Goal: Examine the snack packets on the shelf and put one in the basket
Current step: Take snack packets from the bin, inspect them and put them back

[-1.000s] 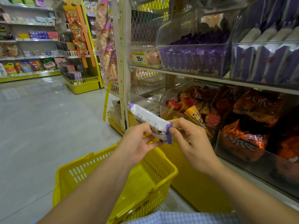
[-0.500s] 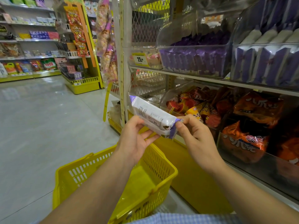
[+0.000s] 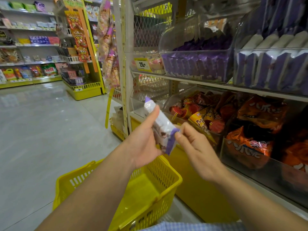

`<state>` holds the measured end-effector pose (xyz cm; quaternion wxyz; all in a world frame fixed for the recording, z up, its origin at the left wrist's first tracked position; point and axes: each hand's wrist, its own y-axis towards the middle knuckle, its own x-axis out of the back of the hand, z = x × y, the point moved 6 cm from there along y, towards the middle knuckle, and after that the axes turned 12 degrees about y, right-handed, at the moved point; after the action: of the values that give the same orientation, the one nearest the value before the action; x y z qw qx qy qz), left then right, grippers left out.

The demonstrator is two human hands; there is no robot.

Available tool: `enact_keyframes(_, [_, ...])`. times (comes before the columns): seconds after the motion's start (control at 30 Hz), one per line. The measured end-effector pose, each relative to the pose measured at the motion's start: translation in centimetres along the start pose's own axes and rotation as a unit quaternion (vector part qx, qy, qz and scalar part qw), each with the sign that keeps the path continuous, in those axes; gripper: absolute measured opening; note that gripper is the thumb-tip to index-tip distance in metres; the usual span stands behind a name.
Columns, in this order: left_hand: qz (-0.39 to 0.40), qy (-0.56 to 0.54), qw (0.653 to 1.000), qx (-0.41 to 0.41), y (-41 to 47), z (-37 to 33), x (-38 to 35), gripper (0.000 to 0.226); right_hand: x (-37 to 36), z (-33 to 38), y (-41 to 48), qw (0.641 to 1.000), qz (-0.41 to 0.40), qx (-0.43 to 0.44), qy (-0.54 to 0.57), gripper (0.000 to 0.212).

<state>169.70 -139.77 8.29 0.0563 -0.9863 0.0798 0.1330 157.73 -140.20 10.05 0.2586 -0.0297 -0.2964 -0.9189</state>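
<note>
— Purple-and-white packet (image 3: 160,125): where is it sitting?
— It is hanging just above the yellow basket (image 3: 171,170), not in it. The left hand (image 3: 143,145) is gripping its middle; the right hand (image 3: 195,147) is pinching its near end.
— So the examining is under way, and the dropping in is waiting?
— I am judging so.

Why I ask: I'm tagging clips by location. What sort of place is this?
Most likely a supermarket or snack-shop aisle: clear shelf bins full of packets, a yellow price tag beside them, and a yellow shopping basket below the held snack packet.
</note>
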Motion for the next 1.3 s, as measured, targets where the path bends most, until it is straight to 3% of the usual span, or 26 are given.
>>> enact_keyframes(0.1, [-0.019, 0.03, 0.999, -0.004, 0.0, 0.3, 0.1, 0.029, -0.9, 0.4, -0.3, 0.998, 0.06, 0.004, -0.024, 0.019])
enact_keyframes(0.2, [-0.092, -0.004, 0.996, -0.016, -0.1, 0.2, 0.5, 0.026, 0.1, 0.9, -0.3, 0.997, 0.074, -0.027, -0.007, 0.015])
enact_keyframes(0.3, [-0.115, 0.024, 0.992, -0.049, -0.4, -0.6, -0.2, 0.022, 2.1, 2.4, -0.3, 0.996, 0.05, 0.004, -0.075, 0.006])
enact_keyframes(0.43, [-0.073, 0.05, 0.989, -0.118, -0.8, -3.5, -3.8, 0.034, 5.0, 5.7, -0.5, 0.985, 0.054, 0.036, -0.16, 0.049])
enact_keyframes(0.5, [-0.046, 0.048, 0.988, -0.141, -0.9, -5.5, -6.4, 0.044, 6.7, 8.2, -0.3, 0.973, 0.06, 0.063, -0.215, 0.06])
enact_keyframes(0.7, [0.009, 0.072, 0.983, -0.166, -0.2, -12.2, -15.0, 0.022, 12.9, 17.6, 0.4, 0.949, 0.003, 0.122, -0.29, 0.047])
enact_keyframes(0.83, [0.019, 0.168, 0.967, -0.188, 1.3, -15.6, -20.9, 0.022, 17.6, 23.1, 0.3, 0.929, -0.023, 0.142, -0.34, 0.035])
enact_keyframes(0.97, [-0.024, 0.316, 0.924, -0.213, 3.6, -17.7, -24.7, 0.04, 22.8, 27.7, 0.1, 0.914, -0.04, 0.108, -0.39, 0.019])
enact_keyframes(1.03, [-0.03, 0.398, 0.877, -0.268, 4.7, -18.4, -26.2, 0.037, 25.1, 29.1, 0.4, 0.901, -0.039, 0.053, -0.429, 0.015])
enact_keyframes(1.13, [-0.035, 0.543, 0.78, -0.308, 6.5, -17.7, -27.6, 0.031, 27.5, 29.5, 1.2, 0.857, -0.021, -0.035, -0.513, 0.02])
enact_keyframes(1.23, [-0.008, 0.607, 0.738, -0.295, 8.6, -16.2, -28.6, 0.031, 28.1, 28.8, 2.4, 0.82, 0.024, -0.094, -0.564, 0.031])
enact_keyframes(1.3, [0.018, 0.656, 0.692, -0.301, 9.5, -15.3, -29.3, 0.031, 28.3, 28.3, 3.2, 0.8, 0.048, -0.118, -0.586, 0.04])
